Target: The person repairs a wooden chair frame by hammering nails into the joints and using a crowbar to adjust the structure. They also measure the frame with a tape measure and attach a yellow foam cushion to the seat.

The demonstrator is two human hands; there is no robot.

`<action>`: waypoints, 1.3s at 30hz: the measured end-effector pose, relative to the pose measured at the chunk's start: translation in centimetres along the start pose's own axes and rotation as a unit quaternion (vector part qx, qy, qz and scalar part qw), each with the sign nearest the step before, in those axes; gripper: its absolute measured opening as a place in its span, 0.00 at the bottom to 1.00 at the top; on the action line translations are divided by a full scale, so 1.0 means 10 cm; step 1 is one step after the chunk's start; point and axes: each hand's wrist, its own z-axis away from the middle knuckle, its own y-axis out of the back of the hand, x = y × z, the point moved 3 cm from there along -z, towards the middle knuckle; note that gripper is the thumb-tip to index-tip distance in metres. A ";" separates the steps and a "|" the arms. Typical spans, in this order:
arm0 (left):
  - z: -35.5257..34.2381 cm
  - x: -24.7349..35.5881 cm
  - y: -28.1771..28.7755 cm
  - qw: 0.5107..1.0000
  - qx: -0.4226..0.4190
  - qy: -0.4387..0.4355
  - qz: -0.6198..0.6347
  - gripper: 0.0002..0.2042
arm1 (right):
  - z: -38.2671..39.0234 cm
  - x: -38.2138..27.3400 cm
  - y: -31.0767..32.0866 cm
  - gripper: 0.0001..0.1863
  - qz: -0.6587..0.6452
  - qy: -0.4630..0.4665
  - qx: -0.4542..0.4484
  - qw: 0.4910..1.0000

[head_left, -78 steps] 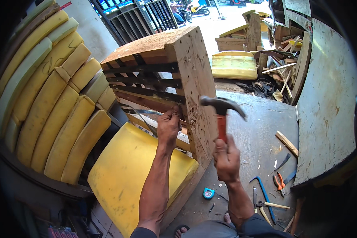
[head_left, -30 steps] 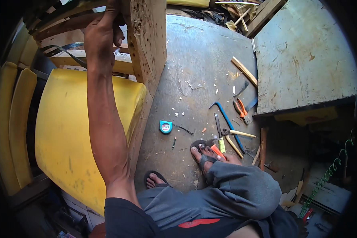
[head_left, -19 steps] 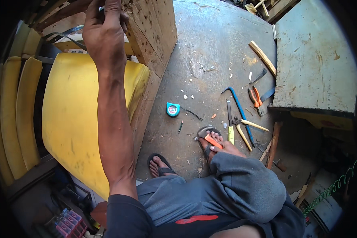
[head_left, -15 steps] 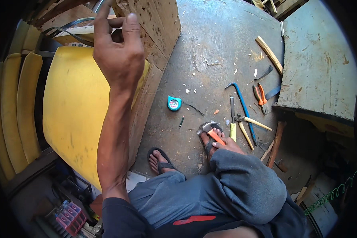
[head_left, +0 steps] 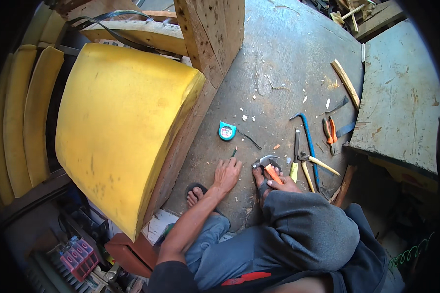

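My left hand (head_left: 227, 173) is low over the plywood floor, fingers slightly bent and apart at the lower end of a short green pencil (head_left: 233, 153). A turquoise tape measure (head_left: 227, 131) with a dark strap lies just beyond. My right hand (head_left: 284, 184) grips the orange handle of a claw hammer (head_left: 272, 172), whose metal head is low over my sandalled right foot. Beside it lie a yellow-handled chisel (head_left: 295, 156), a blue pry bar (head_left: 309, 136), cream-handled pincers (head_left: 321, 165) and orange pliers (head_left: 330, 132).
A yellow foam-padded seat (head_left: 122, 122) on a wooden frame (head_left: 215, 44) fills the left, beside stacked foam pieces (head_left: 17, 122). A grey board surface (head_left: 396, 97) borders the right, with wood scraps (head_left: 357, 14) beyond. A pink organiser box (head_left: 80, 256) sits lower left.
My left hand has left the wooden frame and dropped to the floor by the pencil. My right hand, earlier raised with the hammer, is down by my right foot. The view has tilted downward.
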 end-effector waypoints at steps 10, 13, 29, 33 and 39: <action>-0.74 0.40 1.68 0.959 0.103 0.036 0.260 0.08 | -0.17 0.21 0.01 0.19 -0.016 0.000 0.027 1.000; -1.07 0.56 2.59 0.895 0.126 0.053 0.425 0.06 | -0.22 0.24 0.00 0.22 -0.030 0.028 0.034 0.999; -1.70 1.07 5.27 0.856 0.369 -0.238 -0.273 0.06 | -0.06 -0.05 0.11 0.30 0.131 0.077 -0.007 0.988; -1.84 1.04 5.27 0.849 0.325 -0.242 -0.339 0.06 | -0.03 -0.20 0.04 0.30 0.229 0.161 0.018 0.960; -1.90 0.92 5.18 0.843 0.317 -0.235 -0.366 0.06 | 0.07 -1.19 -0.23 0.19 0.218 0.305 0.013 0.927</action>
